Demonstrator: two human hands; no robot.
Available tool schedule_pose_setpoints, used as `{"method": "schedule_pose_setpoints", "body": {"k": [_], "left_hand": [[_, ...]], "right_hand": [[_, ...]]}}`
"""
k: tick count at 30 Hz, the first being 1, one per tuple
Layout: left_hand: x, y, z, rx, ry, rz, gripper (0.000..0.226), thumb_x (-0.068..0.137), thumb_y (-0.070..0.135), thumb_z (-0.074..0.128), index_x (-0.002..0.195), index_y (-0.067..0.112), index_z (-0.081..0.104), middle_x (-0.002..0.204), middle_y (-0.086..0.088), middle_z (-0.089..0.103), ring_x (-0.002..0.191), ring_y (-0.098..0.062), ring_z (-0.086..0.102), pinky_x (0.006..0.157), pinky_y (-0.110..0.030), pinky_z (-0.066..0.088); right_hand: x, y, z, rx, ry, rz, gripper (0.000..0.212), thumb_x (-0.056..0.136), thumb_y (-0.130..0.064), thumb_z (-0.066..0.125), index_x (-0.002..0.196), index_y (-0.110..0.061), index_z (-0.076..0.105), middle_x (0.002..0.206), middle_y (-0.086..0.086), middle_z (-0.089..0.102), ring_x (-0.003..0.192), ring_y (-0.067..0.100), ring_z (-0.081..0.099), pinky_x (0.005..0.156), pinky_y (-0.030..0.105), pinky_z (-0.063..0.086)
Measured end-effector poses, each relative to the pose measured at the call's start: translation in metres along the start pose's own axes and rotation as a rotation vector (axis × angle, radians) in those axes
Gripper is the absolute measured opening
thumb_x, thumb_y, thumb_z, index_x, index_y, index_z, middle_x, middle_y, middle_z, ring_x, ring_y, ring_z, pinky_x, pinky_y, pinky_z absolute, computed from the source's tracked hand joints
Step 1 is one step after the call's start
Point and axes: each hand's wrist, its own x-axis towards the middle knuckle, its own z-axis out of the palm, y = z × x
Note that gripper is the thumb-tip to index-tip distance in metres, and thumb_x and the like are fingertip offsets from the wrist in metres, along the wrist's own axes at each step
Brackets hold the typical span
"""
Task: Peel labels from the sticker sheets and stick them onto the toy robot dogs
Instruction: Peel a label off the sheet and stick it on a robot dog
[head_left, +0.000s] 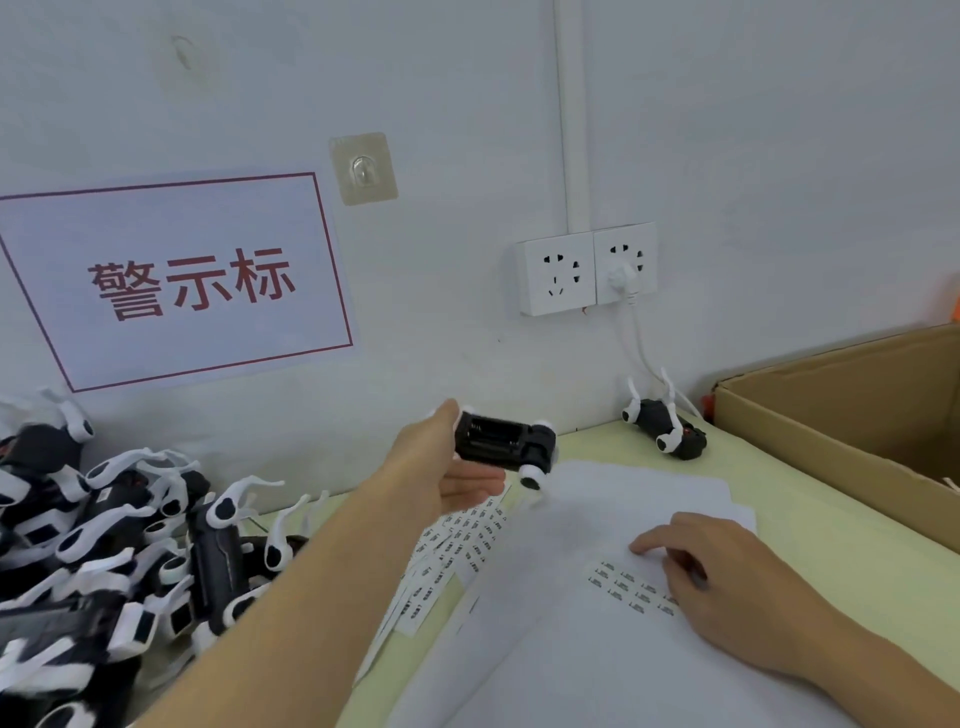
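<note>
A black toy robot dog (501, 441) with white legs hangs over the table's far side, belly up, its left end against the thumb of my left hand (447, 467). That hand's fingers lie straight beneath the dog and do not close round it. My right hand (727, 582) rests palm down on a white sticker sheet (623, 499), fingertips at a small block of printed labels (628, 587). Cut label strips (457, 540) lie under my left forearm. A second dog (665, 431) lies by the wall.
A pile of several black and white robot dogs (130, 545) fills the left of the table. An open cardboard box (831, 415) stands at the right. On the wall are a double socket (587, 270) with a white cable and a red-lettered sign (182, 280).
</note>
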Motion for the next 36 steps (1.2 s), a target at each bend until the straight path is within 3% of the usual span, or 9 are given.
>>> {"method": "schedule_pose_setpoints", "body": {"k": [5, 10, 13, 15, 18, 21, 23, 25, 36], "left_hand": [[0.002, -0.032, 0.008, -0.228, -0.003, -0.146, 0.027, 0.102, 0.035, 0.049, 0.103, 0.009, 0.057, 0.069, -0.024, 0.072, 0.049, -0.027, 0.071, 0.039, -0.027, 0.054], [-0.006, -0.038, 0.011, -0.214, 0.009, -0.103, 0.025, 0.101, 0.031, 0.049, 0.101, 0.007, 0.057, 0.069, -0.023, 0.073, 0.048, -0.028, 0.069, 0.041, -0.027, 0.053], [-0.016, -0.050, 0.019, -0.062, 0.330, 0.123, 0.022, 0.096, 0.030, 0.051, 0.086, 0.011, 0.056, 0.059, -0.005, 0.066, 0.043, -0.019, 0.055, 0.043, -0.025, 0.041], [-0.027, -0.061, 0.030, 0.041, 0.457, 0.441, 0.009, 0.095, 0.025, 0.054, 0.088, 0.019, 0.054, 0.057, 0.008, 0.055, 0.047, -0.011, 0.047, 0.044, -0.026, 0.034], [-0.037, -0.082, 0.053, 0.225, 0.030, 0.747, 0.016, 0.091, 0.009, 0.055, 0.080, 0.021, 0.056, 0.052, 0.009, 0.048, 0.047, -0.006, 0.038, 0.044, -0.015, 0.030], [-0.034, -0.107, 0.070, 0.667, -0.322, 0.828, 0.013, 0.096, 0.023, 0.055, 0.106, 0.024, 0.063, 0.097, 0.012, 0.063, 0.091, -0.001, 0.053, 0.081, -0.019, 0.044], [-0.027, -0.122, 0.076, 0.955, -0.336, 0.891, 0.033, 0.097, 0.044, 0.050, 0.125, 0.028, 0.055, 0.125, 0.016, 0.052, 0.121, -0.003, 0.039, 0.104, -0.024, 0.030], [-0.026, -0.125, 0.078, 1.031, -0.321, 0.912, 0.046, 0.094, 0.058, 0.047, 0.128, 0.028, 0.050, 0.133, 0.020, 0.044, 0.128, -0.001, 0.029, 0.108, -0.025, 0.020], [-0.029, -0.119, 0.078, 1.045, -0.294, 0.887, 0.038, 0.093, 0.060, 0.048, 0.114, 0.028, 0.048, 0.120, 0.014, 0.046, 0.116, -0.010, 0.036, 0.103, -0.031, 0.027]], "right_hand": [[0.001, 0.000, 0.001, -0.002, -0.003, 0.002, 0.033, 0.096, -0.020, 0.048, 0.103, -0.047, 0.065, 0.079, -0.016, 0.053, 0.085, -0.004, 0.050, 0.066, 0.016, 0.036], [0.001, 0.000, 0.000, -0.012, -0.004, 0.006, 0.033, 0.096, -0.021, 0.046, 0.107, -0.046, 0.066, 0.081, -0.015, 0.054, 0.087, -0.002, 0.051, 0.069, 0.018, 0.040], [0.001, -0.001, 0.001, -0.002, 0.002, -0.007, 0.034, 0.096, -0.019, 0.048, 0.106, -0.043, 0.069, 0.081, -0.015, 0.053, 0.084, -0.001, 0.052, 0.065, 0.017, 0.039], [0.002, -0.002, 0.000, 0.006, 0.005, -0.017, 0.034, 0.095, -0.017, 0.049, 0.104, -0.042, 0.070, 0.082, -0.015, 0.052, 0.083, 0.002, 0.053, 0.063, 0.017, 0.037], [0.003, -0.002, 0.000, 0.007, 0.004, -0.033, 0.034, 0.094, -0.014, 0.052, 0.101, -0.040, 0.073, 0.084, -0.013, 0.055, 0.080, 0.006, 0.054, 0.066, 0.019, 0.042], [0.003, -0.002, -0.002, 0.069, 0.011, -0.012, 0.036, 0.092, -0.010, 0.054, 0.095, -0.039, 0.074, 0.081, -0.013, 0.061, 0.076, 0.007, 0.056, 0.067, 0.018, 0.042], [0.005, -0.001, -0.004, 0.154, 0.072, 0.024, 0.039, 0.090, -0.003, 0.055, 0.087, -0.035, 0.076, 0.077, -0.014, 0.067, 0.073, 0.006, 0.059, 0.066, 0.013, 0.041], [0.007, 0.000, -0.006, 0.240, 0.130, 0.093, 0.040, 0.088, 0.001, 0.054, 0.082, -0.031, 0.077, 0.069, -0.012, 0.070, 0.063, 0.004, 0.059, 0.060, 0.010, 0.041], [0.009, -0.009, -0.016, 0.317, 0.005, 0.156, 0.038, 0.089, -0.003, 0.054, 0.088, -0.033, 0.076, 0.069, -0.007, 0.072, 0.059, 0.001, 0.058, 0.059, 0.011, 0.041]]}}
